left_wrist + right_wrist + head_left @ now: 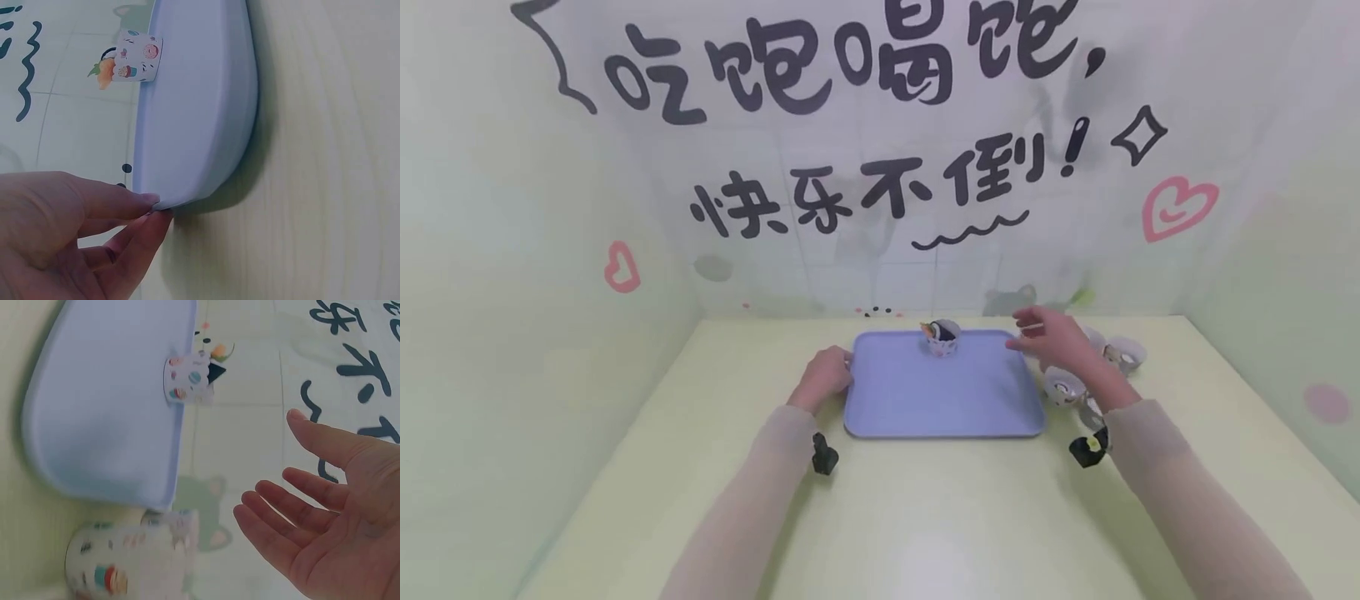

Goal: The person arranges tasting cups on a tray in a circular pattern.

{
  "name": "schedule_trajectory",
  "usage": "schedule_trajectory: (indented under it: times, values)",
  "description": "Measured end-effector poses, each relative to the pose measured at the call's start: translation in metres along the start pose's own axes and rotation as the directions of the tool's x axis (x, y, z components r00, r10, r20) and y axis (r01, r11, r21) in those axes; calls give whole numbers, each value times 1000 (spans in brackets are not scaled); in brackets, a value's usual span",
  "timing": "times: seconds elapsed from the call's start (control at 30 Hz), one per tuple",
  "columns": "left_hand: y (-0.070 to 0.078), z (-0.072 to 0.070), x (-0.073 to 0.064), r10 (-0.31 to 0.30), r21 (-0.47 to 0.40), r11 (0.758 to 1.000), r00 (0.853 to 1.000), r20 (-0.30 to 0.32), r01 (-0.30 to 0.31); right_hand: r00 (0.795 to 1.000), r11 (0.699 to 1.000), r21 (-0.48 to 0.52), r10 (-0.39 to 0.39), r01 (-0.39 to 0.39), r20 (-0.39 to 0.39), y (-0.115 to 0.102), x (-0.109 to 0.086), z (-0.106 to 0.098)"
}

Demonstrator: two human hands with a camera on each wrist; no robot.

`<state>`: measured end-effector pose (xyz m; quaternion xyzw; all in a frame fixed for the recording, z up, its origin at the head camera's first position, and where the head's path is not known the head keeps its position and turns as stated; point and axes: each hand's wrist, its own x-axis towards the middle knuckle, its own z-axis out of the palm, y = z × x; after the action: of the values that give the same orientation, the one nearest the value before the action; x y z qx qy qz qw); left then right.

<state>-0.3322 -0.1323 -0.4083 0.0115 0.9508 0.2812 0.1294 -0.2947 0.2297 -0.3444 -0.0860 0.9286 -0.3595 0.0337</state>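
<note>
Pinching tray (943, 392) at nine o'clock with left hand (826, 377), holding right hand (1054, 340) spread near two, minding a likely light, crushable cup (942, 346) at twelve, best gripped round its wall.

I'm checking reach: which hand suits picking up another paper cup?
Likely the right hand: empty and near the paper cups beside the tray; the left hand pinches the tray's edge.

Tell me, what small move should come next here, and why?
Probably lower the right hand to the nearest cup beside the tray: that hand is open and empty, just a single cup stands on the tray, several others sit off it, and the left hand pinches the tray's edge.
</note>
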Motion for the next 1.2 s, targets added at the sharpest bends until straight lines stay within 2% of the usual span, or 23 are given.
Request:
schedule_trajectory:
  times: [0.2, 0.37, 0.5, 0.77, 0.9, 1.0, 1.2]
  values:
    - [-3, 5, 1, 17, 18, 1000, 1000, -7, -17, 997, 997, -5, 71, -71, 3, 22, -26, -18]
    - [3, -9, 7, 22, 12, 1000, 1000, -1, -22, 994, 993, -51, 111, -110, 6, 32, -36, -41]
    - [3, -9, 8, 16, -3, 1000, 1000, 0, -16, 992, 989, -67, 129, -129, -5, 44, -46, -48]
    - [-4, 4, 5, 4, 14, 1000, 999, 47, -4, 993, 990, -73, 119, -121, -26, 79, -80, -36]
    - [-6, 4, 1, 21, -13, 1000, 1000, 16, -21, 992, 992, -89, 88, -95, -86, 88, -88, -34]
    - [-3, 5, 2, 16, -22, 1000, 1000, 13, -16, 989, 991, -84, 94, -104, -111, 94, -95, -34]
    - [-4, 1, 4, 13, -7, 1000, 999, 33, -13, 989, 987, -64, 141, -144, -50, 97, -96, -30]
